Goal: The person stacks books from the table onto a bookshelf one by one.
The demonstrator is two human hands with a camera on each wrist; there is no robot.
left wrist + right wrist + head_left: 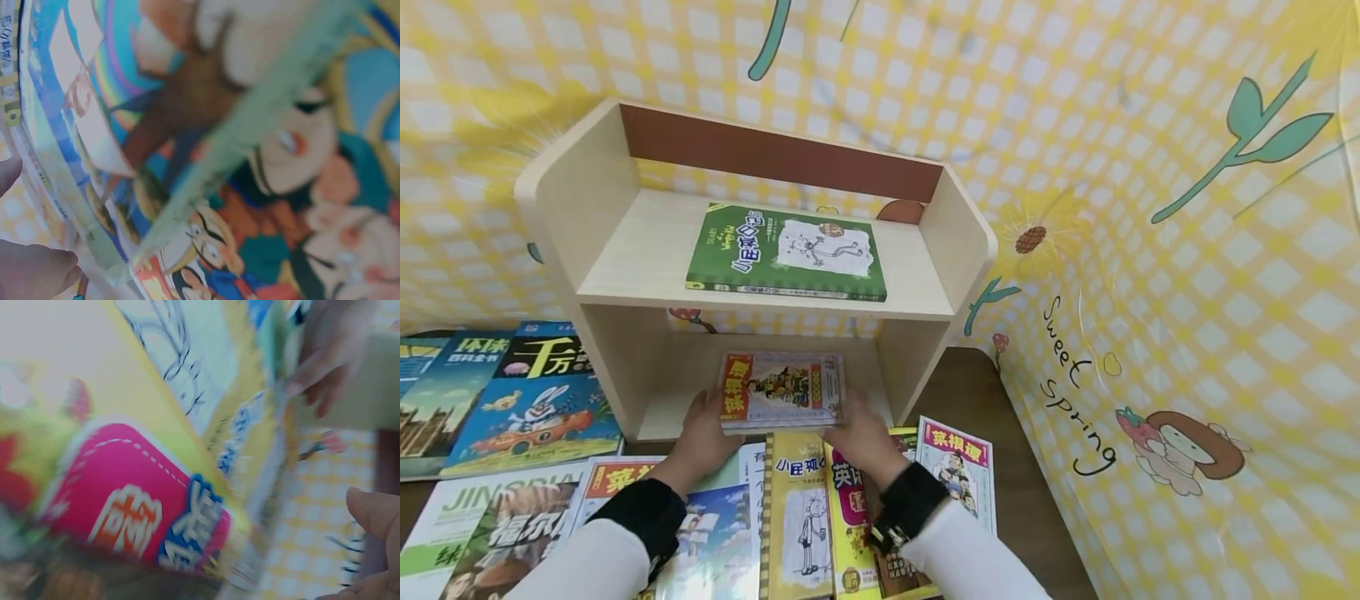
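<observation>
Pale wooden two-tier shelf (pixel 602 242) seen whole only from the head camera, green paperback (pixel 786 252) flat on its upper board. Held at the lower opening's front edge: thin red-and-white comic booklet (pixel 782 389), pinched between left hand (pixel 703 436) and right hand (pixel 862 439), one at each short end. From the wrist cameras, only blurred covers and fingertips; grip not readable there.

1 shelf unit (pixel 602 217), 2 books on it, 2 hands, about 10 books below.
</observation>
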